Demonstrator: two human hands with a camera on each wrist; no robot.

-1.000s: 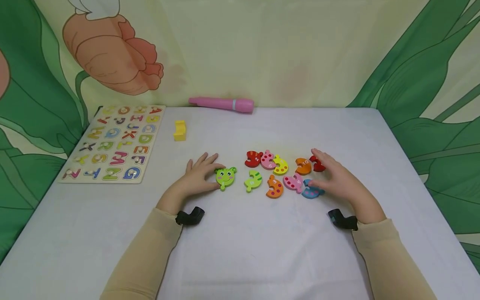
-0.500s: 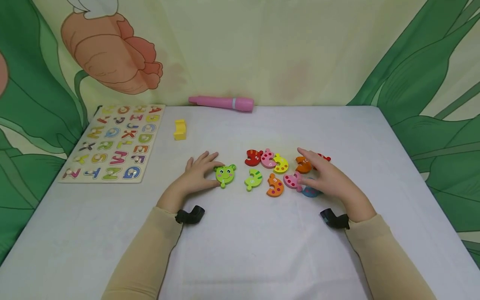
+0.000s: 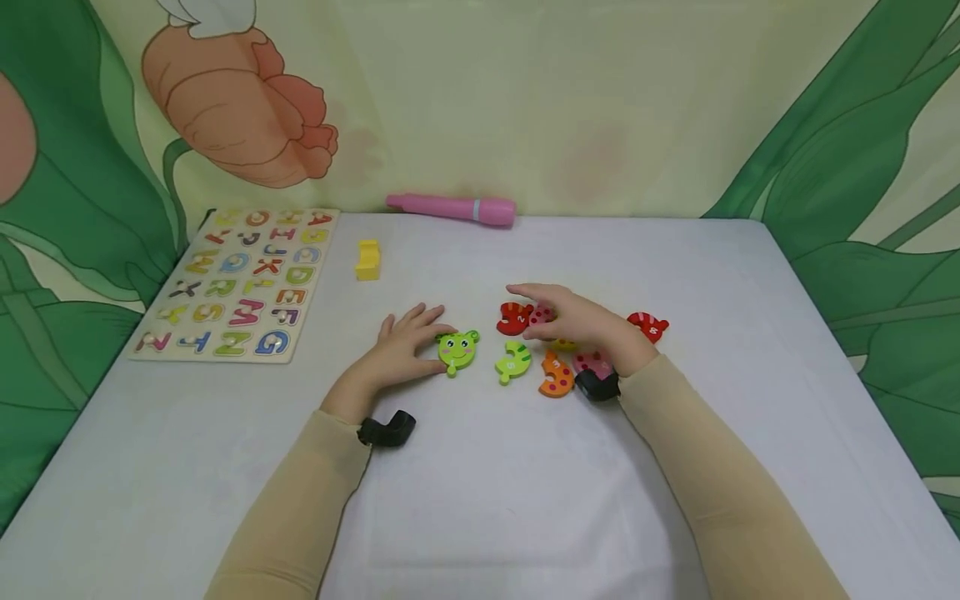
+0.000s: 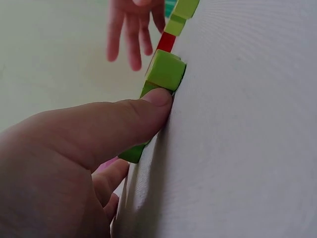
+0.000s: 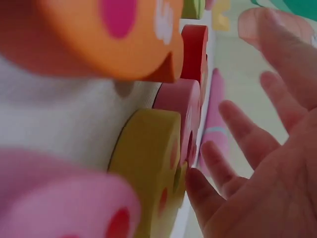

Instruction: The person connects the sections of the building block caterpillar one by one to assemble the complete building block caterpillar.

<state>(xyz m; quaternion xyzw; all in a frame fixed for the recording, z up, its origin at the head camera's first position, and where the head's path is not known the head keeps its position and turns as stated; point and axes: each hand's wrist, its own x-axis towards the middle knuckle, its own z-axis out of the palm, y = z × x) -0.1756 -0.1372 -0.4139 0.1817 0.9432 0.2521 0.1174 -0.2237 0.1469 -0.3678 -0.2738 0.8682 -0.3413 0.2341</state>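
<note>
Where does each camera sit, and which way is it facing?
Head: worn on the head, facing forward and down over the white table; the left hand, right hand and both sleeves show.
Left wrist: worn there, looking at the left hand pinching the green frog piece; the right hand's fingers show beyond.
Right wrist: worn there, facing across the orange piece and yellow piece; the right hand's spread fingers show.
Shared: the head and right wrist views both show the pink stick.

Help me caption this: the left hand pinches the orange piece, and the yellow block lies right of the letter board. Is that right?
No: the left hand pinches the green frog-faced piece, as the head view shows. The yellow block does lie right of the letter board.
</note>
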